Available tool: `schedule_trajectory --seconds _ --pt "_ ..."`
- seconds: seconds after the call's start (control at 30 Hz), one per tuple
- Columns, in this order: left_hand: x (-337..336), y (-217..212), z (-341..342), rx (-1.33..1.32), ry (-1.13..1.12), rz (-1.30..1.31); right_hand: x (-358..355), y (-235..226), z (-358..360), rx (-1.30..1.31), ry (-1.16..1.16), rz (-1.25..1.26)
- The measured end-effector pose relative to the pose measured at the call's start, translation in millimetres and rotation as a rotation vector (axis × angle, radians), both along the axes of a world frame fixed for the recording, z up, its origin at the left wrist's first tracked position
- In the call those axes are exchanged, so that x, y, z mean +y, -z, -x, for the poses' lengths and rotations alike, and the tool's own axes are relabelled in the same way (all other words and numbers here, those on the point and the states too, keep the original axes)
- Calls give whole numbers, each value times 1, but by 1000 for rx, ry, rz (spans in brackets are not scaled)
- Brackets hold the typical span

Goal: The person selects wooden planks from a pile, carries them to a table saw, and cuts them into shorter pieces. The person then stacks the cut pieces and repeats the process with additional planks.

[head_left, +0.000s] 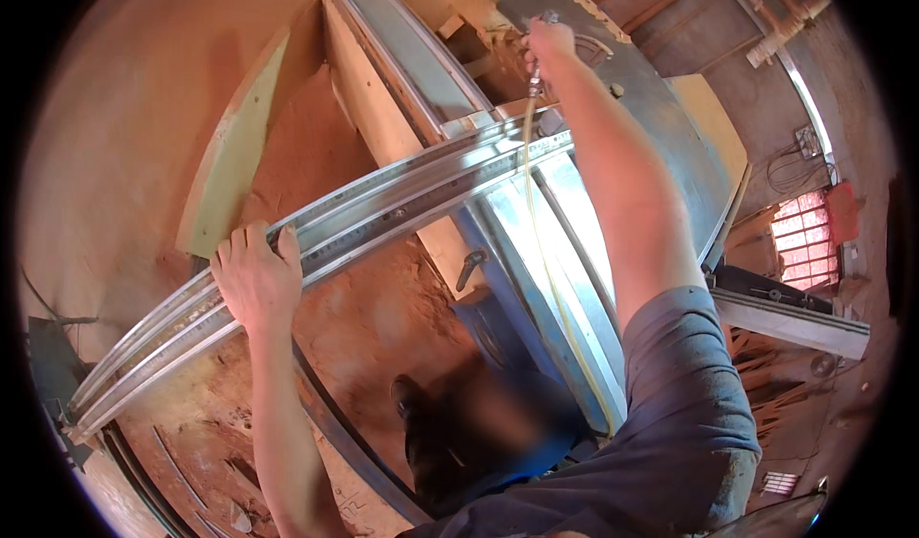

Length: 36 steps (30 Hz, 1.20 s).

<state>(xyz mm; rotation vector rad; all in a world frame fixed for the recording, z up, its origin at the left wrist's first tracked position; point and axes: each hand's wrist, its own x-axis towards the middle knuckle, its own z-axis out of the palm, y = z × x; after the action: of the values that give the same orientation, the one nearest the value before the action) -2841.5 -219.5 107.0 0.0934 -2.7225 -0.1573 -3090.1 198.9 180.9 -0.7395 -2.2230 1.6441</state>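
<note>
The left hand (254, 280) is laid on top of a long metal rail (383, 208) that runs across the picture from the lower left up to the right. The fingers (257, 236) are curled over the far edge of the rail, and the thumb is set beside them, so the rail is gripped firmly. The left arm is stretched up from the bottom edge, nearly straight, with the wrist bent a little. The right arm is reached far forward and up over the machine, and it is kept almost straight from the grey sleeve (684, 347) to the wrist. The right hand (550, 42) is closed in a fist around the metal end of a thin yellow hose (531, 184). The hose is hung down from that hand, is passed over the rail, and is run along the grey metal table (661, 117) of the machine toward the body. The tip of the hose is held just above the far part of the machine, near some bits of wood (479, 45). Red sawdust (306, 136) is spread over the floor and piled to the left of the rail. A dark shoe (407, 396) is seen on the floor below the rail.
</note>
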Motion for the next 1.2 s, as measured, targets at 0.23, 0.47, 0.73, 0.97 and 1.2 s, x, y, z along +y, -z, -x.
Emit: schedule_trajectory --seconds 0.23,0.47,0.73,0.97,1.2 --pt "0 -1 3 -77 -14 -24 14 -23 12 -105 -75 -237" --pt "-2 2 3 -4 -5 4 30 -15 30 -105 -227 -350" --pt "2 -2 3 -74 -11 -28 39 -11 60 -662 -429 -1220" --pt "-4 -4 -1 -65 -33 -28 -19 -23 24 -235 -226 -874" --pt "-2 -2 1 40 9 -22 -2 -46 -6 -310 -399 -820"
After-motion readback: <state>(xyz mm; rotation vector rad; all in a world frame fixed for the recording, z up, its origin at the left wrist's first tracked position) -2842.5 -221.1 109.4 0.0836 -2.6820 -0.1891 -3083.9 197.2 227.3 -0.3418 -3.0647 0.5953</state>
